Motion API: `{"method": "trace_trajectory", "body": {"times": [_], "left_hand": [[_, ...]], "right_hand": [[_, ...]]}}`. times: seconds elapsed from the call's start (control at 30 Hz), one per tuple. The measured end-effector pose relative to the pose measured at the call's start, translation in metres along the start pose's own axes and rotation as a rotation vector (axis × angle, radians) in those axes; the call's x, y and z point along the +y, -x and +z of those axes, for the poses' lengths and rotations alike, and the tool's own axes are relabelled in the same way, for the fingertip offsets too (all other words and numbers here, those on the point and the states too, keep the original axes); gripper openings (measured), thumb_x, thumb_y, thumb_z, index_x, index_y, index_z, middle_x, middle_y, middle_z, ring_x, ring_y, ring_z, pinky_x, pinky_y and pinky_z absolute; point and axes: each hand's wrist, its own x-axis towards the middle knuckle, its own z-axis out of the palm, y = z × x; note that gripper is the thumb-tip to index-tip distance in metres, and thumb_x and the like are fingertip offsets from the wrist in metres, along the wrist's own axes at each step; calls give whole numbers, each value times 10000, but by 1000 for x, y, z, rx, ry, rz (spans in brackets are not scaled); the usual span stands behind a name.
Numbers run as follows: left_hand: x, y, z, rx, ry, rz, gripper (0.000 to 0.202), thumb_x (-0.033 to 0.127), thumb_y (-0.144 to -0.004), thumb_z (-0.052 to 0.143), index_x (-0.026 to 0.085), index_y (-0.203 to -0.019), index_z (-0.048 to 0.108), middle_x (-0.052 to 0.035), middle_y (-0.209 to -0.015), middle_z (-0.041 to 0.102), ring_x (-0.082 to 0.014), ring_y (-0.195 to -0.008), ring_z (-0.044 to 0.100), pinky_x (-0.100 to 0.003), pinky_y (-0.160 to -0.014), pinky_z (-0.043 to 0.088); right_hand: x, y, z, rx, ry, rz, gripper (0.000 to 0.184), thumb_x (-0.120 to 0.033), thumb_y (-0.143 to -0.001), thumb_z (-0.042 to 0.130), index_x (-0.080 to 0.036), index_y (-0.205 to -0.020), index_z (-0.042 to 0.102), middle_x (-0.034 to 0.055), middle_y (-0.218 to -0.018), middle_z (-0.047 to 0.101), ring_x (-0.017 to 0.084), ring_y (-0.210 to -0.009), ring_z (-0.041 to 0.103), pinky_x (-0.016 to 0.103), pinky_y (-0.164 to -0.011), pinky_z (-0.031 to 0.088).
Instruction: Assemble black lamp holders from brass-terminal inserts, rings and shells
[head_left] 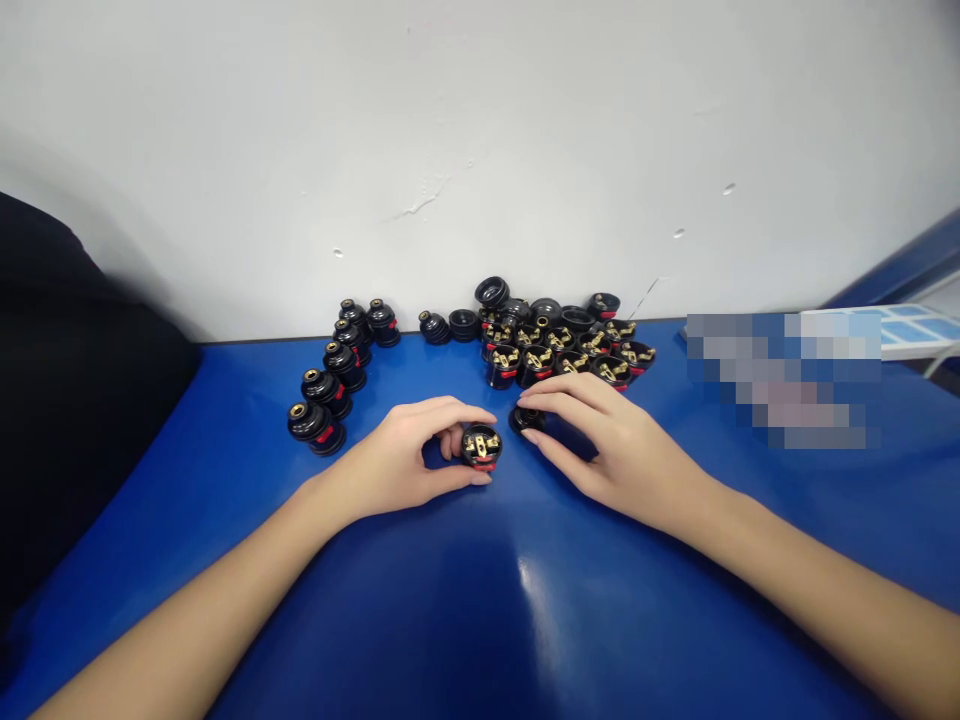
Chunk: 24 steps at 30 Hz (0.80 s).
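Between the thumb and fingers of my left hand (409, 450) is a black lamp socket body (481, 447), its brass contacts facing me and a red part at its lower rim. To the right, my right hand (607, 430) has its thumb and fingers closed around a black socket cap (527, 418), which is partly hidden by the fingers. The two parts are a short way apart. Behind my right hand stands a cluster of open socket bodies (537, 362) showing brass contacts and red parts.
On the left, a row of capped lamp sockets (343, 365) runs toward the wall (420, 120). Loose black caps (463, 323) lie by the wall. A dark cloth-like shape (67, 390) borders the blue table (420, 620) at left. A pixelated patch (784, 380) covers something at right.
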Motion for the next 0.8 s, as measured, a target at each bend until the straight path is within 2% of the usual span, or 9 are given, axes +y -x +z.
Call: {"method": "trace_trajectory", "body": {"times": [0.1, 0.27, 0.5, 0.67, 0.73, 0.8], "left_hand": [[0, 0, 0, 5, -4, 8, 459, 332, -917, 866, 211, -1331, 708, -27, -973, 728, -156, -817, 662, -294, -831, 559], [0, -1, 0, 15, -14, 30, 433, 337, -911, 873, 205, -1294, 721, -58, -1075, 761, -159, -847, 677, -299, -852, 579], [-5, 0, -8, 32, -51, 122, 485, 390, -887, 886, 227, -1311, 717, -93, -1181, 788, -242, -1103, 715, -391, -1000, 599], [-12, 2, -14, 19, -149, 132, 481, 437, -890, 860, 206, -1290, 727, -106, -1177, 766, -247, -1119, 696, -402, -1015, 590], [-13, 2, -14, 7, -178, 126, 486, 462, -882, 862, 203, -1275, 738, -107, -1168, 760, -250, -1113, 688, -411, -1011, 591], [-14, 2, -13, 8, -193, 123, 481, 480, -878, 863, 208, -1259, 752, -106, -1160, 756, -253, -1106, 683, -419, -1006, 596]], "right_hand": [[1, 0, -4, 43, 16, 7, 251, -200, -1040, 660, -250, -1285, 684, 139, -1231, 747, 323, -1153, 733, 521, -1022, 626], [1, -1, -8, 65, 33, 5, 252, -197, -1041, 657, -253, -1285, 685, 146, -1237, 753, 328, -1158, 735, 533, -1020, 625], [-2, -13, -17, 89, 90, -69, 243, -172, -1051, 618, -252, -1262, 708, 140, -1190, 779, 331, -1105, 733, 549, -991, 602], [2, -44, -21, 47, 199, -187, 243, -145, -1073, 559, -213, -1219, 740, 146, -1242, 782, 344, -1183, 688, 568, -1025, 529], [6, -66, -18, 9, 277, -194, 244, -147, -1081, 544, -212, -1147, 770, 137, -1246, 786, 358, -1202, 665, 583, -1020, 503], [10, -91, -12, -28, 377, -158, 227, -171, -1069, 570, -178, -1083, 797, 171, -1269, 755, 394, -1199, 633, 595, -980, 493]]}}
